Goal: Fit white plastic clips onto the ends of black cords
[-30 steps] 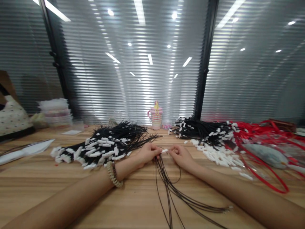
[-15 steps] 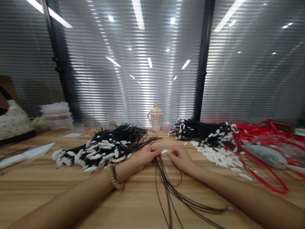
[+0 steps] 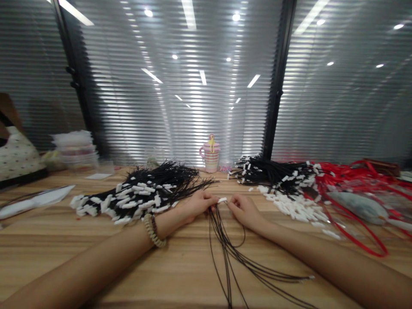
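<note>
My left hand (image 3: 202, 203), with a braided bracelet at its wrist, is closed on a bunch of thin black cords (image 3: 222, 231) near their upper ends. A small white plastic piece (image 3: 222, 200) sits at its fingertips, between the two hands. My right hand (image 3: 242, 209) is pinched just right of that piece, on a thin dark cord end that is hard to make out. From the hands the cords hang toward me and spread over the wooden table (image 3: 180, 274), one looping under my right hand.
Left lies a heap of black cords with white ends (image 3: 138, 195); another black bundle (image 3: 273, 171) is at back right. Loose white pieces (image 3: 296, 208) and red straps (image 3: 350, 184) lie right. A pink striped mug (image 3: 211, 159) stands at the back, plastic containers (image 3: 77, 152) at back left.
The camera view has shifted slightly. Both hands keep almost the same place around the white piece and cords; nothing was visibly let go.
</note>
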`<action>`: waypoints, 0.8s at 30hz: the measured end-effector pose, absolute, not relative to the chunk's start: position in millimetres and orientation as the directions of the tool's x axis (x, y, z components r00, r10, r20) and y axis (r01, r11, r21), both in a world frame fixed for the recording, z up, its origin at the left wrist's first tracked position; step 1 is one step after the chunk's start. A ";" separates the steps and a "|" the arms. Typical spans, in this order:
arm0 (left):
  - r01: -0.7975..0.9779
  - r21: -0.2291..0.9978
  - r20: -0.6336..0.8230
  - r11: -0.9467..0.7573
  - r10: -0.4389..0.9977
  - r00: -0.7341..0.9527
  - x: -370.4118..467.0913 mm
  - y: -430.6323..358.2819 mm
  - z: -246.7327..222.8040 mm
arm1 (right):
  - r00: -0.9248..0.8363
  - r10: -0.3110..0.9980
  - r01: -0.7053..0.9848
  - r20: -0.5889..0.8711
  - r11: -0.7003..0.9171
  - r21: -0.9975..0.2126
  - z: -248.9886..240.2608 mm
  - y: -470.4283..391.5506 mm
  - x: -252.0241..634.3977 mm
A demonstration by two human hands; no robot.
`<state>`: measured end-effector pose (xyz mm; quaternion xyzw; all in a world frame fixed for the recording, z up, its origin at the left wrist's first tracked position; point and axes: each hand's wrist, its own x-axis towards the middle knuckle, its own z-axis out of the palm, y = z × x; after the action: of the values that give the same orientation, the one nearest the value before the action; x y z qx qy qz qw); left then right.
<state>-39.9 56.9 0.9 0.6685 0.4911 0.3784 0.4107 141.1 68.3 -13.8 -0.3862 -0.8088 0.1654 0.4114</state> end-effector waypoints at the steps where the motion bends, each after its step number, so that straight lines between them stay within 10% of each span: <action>1: 0.344 0.921 0.101 -0.180 0.967 0.235 -40.1 56.8 0.9 | -0.367 0.759 0.488 0.539 0.650 -0.583 -14.2 68.7 141.2; 24: 0.350 0.917 0.101 -0.192 0.960 0.262 -38.6 55.3 3.6 | -0.464 0.685 0.477 0.561 0.727 -0.493 -12.8 67.9 141.3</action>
<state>-38.6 55.3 3.6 0.6783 0.4828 0.3688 0.4133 141.3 67.9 -12.8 -0.3438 -0.8451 0.1345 0.3868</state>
